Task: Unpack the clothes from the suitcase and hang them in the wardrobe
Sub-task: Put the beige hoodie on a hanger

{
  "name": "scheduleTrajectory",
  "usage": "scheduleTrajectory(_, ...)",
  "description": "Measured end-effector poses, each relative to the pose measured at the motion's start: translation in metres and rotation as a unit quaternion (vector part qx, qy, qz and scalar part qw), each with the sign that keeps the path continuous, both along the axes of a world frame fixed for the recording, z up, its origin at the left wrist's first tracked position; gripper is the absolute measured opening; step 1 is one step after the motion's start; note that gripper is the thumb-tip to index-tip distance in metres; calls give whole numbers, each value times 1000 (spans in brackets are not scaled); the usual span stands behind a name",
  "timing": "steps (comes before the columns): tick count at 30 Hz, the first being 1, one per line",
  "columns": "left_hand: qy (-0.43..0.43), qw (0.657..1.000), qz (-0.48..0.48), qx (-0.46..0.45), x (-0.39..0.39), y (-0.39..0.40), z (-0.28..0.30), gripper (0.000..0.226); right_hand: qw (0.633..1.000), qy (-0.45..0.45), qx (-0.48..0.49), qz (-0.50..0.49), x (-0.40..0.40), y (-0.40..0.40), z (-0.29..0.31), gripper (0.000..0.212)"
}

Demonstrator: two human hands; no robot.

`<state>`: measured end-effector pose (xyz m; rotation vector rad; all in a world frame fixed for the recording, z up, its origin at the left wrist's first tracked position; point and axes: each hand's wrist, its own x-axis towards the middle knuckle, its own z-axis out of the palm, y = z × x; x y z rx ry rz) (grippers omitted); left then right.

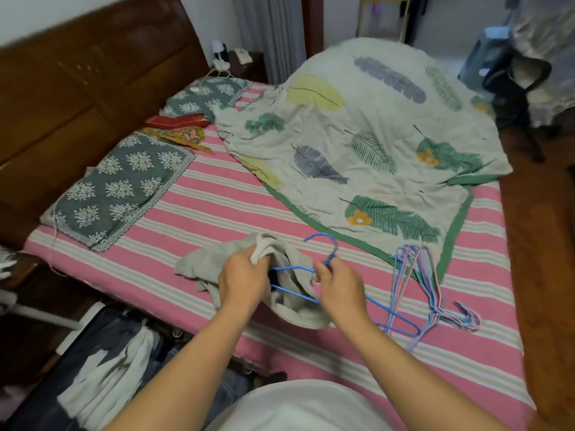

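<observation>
1. My left hand (241, 276) grips a bunched grey garment (214, 259) on the striped bed (193, 209).
2. My right hand (337, 284) pinches the neck of a blue hanger (323, 247), touching the garment.
3. Spare hangers (426, 281) lie right of the garment.
4. An open suitcase (102, 362) sits below-left of the garment.

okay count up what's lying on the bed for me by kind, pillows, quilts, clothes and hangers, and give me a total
Pillows with the grey flower print: 2
Leaf-print quilt: 1
Grey garment, gripped by the left hand: 1
Blue hanger, pinched by the right hand: 1
Spare hangers in a pile: several, too tangled to count
Total: 5, plus the pile
</observation>
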<state>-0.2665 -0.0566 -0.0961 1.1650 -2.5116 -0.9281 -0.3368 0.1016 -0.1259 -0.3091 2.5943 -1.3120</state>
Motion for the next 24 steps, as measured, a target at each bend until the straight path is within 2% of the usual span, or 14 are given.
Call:
scheduleTrajectory(2,26,1000,10,-14,-3,7,21,18,999,23,-1,39,6,-15,12,22)
scheduleTrajectory(4,62,998,6,-3,-3,13,43,20,999,36,-26,29,2,-21,25,22)
scheduleTrajectory(7,107,993,-42,17,-6,23,79,17,998,47,-49,10,-10,-22,51,26)
scheduleTrajectory(9,125,990,-70,3,-12,21,111,18,993,63,-99,4,-23,-24,82,26)
scheduleTrajectory(11,147,985,-80,-39,-22,2,152,15,984,81,-153,-27,-46,-20,122,25)
scheduleTrajectory(13,145,978,-69,-133,-31,-28,197,18,969,111,-208,-69,-69,-11,164,25)
scheduleTrajectory(15,116,966,-56,-223,-35,-57,231,17,964,147,-206,-78,-82,-13,188,26)
scheduleTrajectory(18,46,964,-84,-247,-46,-78,237,14,982,172,-83,3,-66,-37,188,35)
scheduleTrajectory(20,12,966,-103,-236,-50,-79,220,16,978,193,-72,30,-48,-46,182,32)
scheduleTrajectory(22,20,974,-101,-203,-49,-73,199,19,962,255,-98,11,-40,-47,171,26)
scheduleTrajectory(24,40,982,-87,-165,-48,-55,188,17,971,227,-73,18,-38,-52,152,21)
